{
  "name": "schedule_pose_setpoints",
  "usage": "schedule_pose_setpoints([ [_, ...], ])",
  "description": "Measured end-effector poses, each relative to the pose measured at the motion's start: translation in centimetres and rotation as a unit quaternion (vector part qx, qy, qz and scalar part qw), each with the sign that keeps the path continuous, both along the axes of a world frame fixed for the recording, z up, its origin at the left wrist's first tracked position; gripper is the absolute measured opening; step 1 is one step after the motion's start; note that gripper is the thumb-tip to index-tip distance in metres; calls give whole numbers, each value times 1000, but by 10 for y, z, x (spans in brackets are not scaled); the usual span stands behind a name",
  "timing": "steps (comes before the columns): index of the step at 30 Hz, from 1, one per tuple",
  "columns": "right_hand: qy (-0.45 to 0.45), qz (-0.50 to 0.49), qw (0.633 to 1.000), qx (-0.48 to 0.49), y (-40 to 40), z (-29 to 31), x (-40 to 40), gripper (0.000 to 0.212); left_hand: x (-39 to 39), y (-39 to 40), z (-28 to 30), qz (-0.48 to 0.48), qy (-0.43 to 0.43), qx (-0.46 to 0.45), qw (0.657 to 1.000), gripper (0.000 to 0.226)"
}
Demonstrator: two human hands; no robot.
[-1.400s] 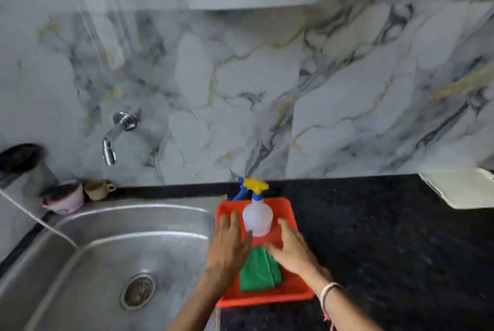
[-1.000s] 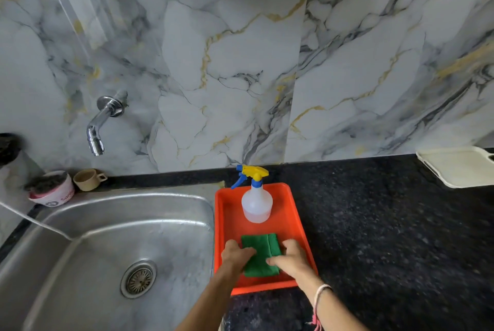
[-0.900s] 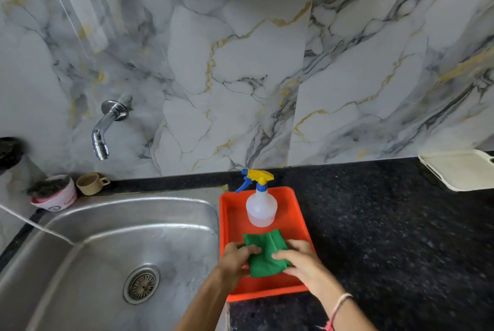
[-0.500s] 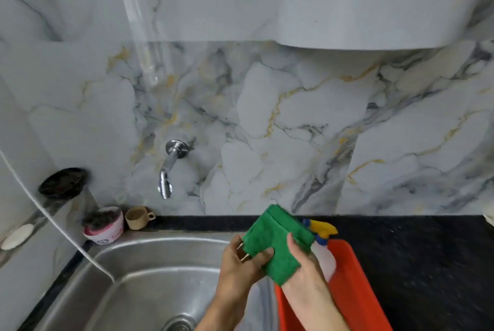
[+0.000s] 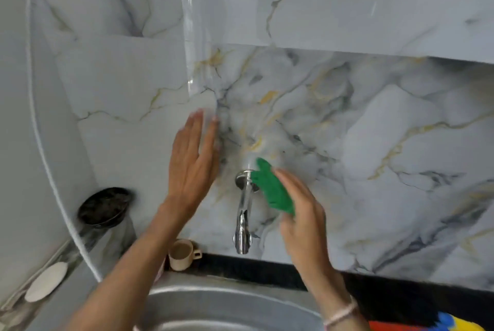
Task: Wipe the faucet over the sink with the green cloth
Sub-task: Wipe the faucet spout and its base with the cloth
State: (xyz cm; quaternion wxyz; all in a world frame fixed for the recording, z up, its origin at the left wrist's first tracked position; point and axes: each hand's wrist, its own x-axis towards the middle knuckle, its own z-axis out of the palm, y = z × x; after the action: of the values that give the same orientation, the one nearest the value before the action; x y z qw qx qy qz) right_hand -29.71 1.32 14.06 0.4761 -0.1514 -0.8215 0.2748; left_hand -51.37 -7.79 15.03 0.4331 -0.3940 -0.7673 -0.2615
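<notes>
A chrome faucet juts from the marble wall above the steel sink. My right hand holds the green cloth just right of the faucet, and the cloth's upper edge touches the faucet's base at the wall. To the left of the faucet my left hand is raised flat against the wall with fingers straight and apart, holding nothing.
A small beige cup stands on the black ledge behind the sink. A dark round holder and a white oval soap are at the left. The spray bottle's yellow and blue top shows at the bottom right.
Both hands lifted the green cloth off the orange tray and carried it left and up. The left hand let go and rose to the wall; the right brought the cloth to the faucet.
</notes>
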Motion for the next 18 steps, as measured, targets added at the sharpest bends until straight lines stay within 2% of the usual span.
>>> schedule_pose_setpoints([
  [1, -76, -5, 990, 122, 6, 12, -22, 80, -19, 12, 0, -6, 28, -13, 1000, 56],
  [3, -245, 16, 924, 292, 15, 26, -61, 63, -46, 33, -7, -4, 67, -3, 998, 59],
  [5, -374, 56, 857, 350, 25, 24, -82, 57, -63, 48, -19, 19, 111, 19, 994, 65],
  [6, -397, 65, 847, 347, 30, 19, -85, 58, -69, 53, -24, 30, 135, 30, 990, 67],
  [7, -390, 75, 859, 323, 34, 14, -83, 63, -76, 58, -28, 37, 155, 44, 986, 67],
  [9, -338, 80, 902, 255, 37, 1, -75, 79, -84, 63, -31, 45, 173, 70, 981, 66],
  [12, -282, 68, 947, 136, 35, -22, -68, 99, -87, 68, -34, 47, 183, 89, 978, 65],
  [15, -204, 79, 972, -81, 43, -40, -59, 90, -84, 68, -33, 43, 182, 95, 978, 64],
  [16, -177, 84, 960, -201, 47, -49, -54, 82, -83, 68, -32, 40, 179, 96, 978, 63],
  [17, -136, 100, 920, -354, 50, -59, -50, 72, -82, 68, -31, 39, 179, 97, 978, 63],
  [18, -87, 136, 844, -511, 51, -72, -48, 62, -82, 68, -31, 40, 183, 98, 977, 63],
])
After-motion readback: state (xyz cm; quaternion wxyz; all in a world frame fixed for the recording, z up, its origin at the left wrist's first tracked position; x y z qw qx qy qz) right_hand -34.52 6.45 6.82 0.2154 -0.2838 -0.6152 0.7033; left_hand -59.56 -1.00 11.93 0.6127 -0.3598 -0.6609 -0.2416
